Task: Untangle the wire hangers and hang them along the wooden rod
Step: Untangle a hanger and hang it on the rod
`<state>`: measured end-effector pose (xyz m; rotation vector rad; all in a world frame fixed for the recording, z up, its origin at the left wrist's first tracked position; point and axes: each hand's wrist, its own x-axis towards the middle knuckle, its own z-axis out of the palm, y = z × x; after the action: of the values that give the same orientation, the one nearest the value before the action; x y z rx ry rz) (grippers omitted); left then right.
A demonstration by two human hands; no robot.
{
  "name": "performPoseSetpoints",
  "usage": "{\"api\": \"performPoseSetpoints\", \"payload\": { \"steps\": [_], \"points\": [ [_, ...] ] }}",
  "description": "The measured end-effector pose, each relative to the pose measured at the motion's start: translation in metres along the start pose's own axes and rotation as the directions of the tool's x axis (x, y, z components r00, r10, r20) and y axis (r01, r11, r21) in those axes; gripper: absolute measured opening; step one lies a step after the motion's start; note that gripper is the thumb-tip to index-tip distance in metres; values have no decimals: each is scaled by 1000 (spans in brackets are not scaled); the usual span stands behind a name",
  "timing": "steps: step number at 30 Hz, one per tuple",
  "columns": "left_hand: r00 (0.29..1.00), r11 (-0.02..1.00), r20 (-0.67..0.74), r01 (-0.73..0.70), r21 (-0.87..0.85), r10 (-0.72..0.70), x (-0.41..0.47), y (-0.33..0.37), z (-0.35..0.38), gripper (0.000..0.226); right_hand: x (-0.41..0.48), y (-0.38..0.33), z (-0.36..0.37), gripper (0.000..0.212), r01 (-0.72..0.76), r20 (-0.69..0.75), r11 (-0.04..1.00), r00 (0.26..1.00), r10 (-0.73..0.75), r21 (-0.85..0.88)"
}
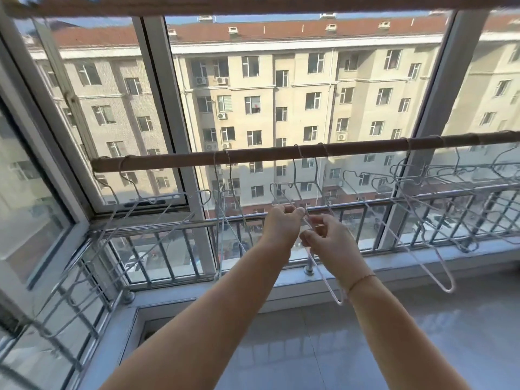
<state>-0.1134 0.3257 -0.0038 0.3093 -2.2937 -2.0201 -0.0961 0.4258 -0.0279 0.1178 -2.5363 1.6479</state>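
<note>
A brown wooden rod [253,154] runs across the window at mid height. Several thin white wire hangers hang from it by their hooks: one pair at the left [132,218], one narrow one [222,215] left of centre, a tangled pair [302,192] in the middle, and more at the right [427,220]. My left hand [282,225] pinches a wire of the middle tangled hangers. My right hand [326,239] grips the same wires just below and to the right. One hanger's lower corner [336,296] dangles under my right wrist.
Behind the rod is a large window with grey frames [180,114] and a metal guard railing [157,257] along the sill. A pale window ledge [394,266] runs below. A second wooden bar [253,7] crosses the top. Apartment buildings stand outside.
</note>
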Motion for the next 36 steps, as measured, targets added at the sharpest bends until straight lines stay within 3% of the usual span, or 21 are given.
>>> {"api": "performPoseSetpoints", "payload": {
  "steps": [6,12,18,21,26,31,36],
  "points": [
    [1000,991,-13,-4,-137,2,9,7,3,9,6,-7,-3,17,22,42,971,999,-33,238],
    [991,970,-114,38,-240,-67,25,22,-4,24,32,-25,-1,14,55,136,963,986,-94,264],
    [979,952,-151,88,-295,-137,26,4,5,24,25,6,7,23,46,179,970,980,-91,240],
    [978,967,-148,109,-230,-145,20,-13,9,22,22,22,5,15,46,173,978,981,-82,204],
    [975,978,-76,206,-42,-209,3,-42,3,15,29,37,-7,23,61,133,990,988,-78,129],
    [963,966,-98,255,46,-249,-12,-67,-11,25,34,53,-8,33,9,226,996,974,-30,93],
    [975,957,-66,220,188,-211,-21,-85,-24,26,37,63,-8,41,71,328,992,944,-33,-105]
  ]
}}
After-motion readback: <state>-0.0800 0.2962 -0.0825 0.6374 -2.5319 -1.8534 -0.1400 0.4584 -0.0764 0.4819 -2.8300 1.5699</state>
